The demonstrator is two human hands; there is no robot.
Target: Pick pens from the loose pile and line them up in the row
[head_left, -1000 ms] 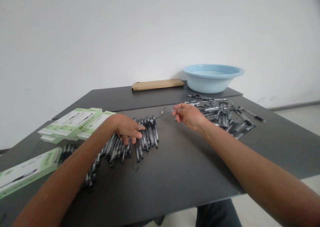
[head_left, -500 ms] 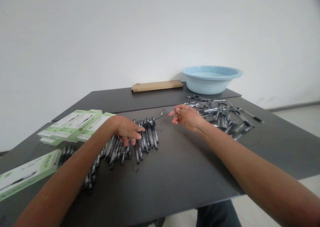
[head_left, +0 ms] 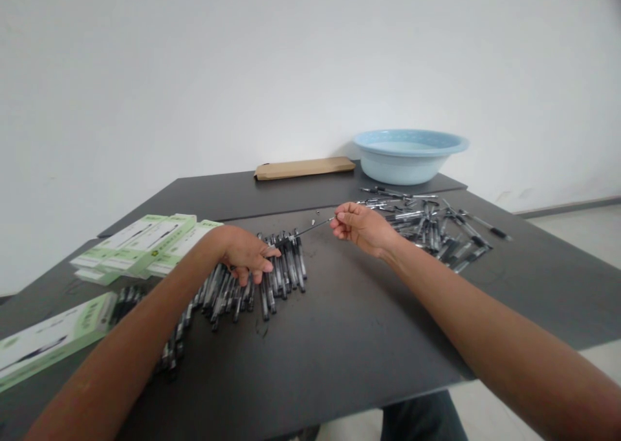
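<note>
Over a row of capped pens (head_left: 290,268), my left hand (head_left: 246,255) is closed on a pen barrel (head_left: 281,242) with a dark grip, its lower fingers loosely curled. A thin dark refill (head_left: 315,226) extends from the open end of the barrel toward the right. My right hand (head_left: 359,225) pinches the far tip of the refill between thumb and fingertips. How much of the refill sits inside the barrel is hidden. Two tiny parts (head_left: 315,218) lie on the table just behind the refill.
Right of my right hand lies a loose heap of uncapped pens (head_left: 429,229). A light blue basin (head_left: 407,163) and a flat cardboard piece (head_left: 305,167) are at the back. Green-and-white pen boxes (head_left: 145,244) stand at left on the dark table (head_left: 349,337), another box (head_left: 53,337) nearer.
The fingers of my right hand have curled in closer around the refill tip. My left hand and the barrel have stayed almost in place.
</note>
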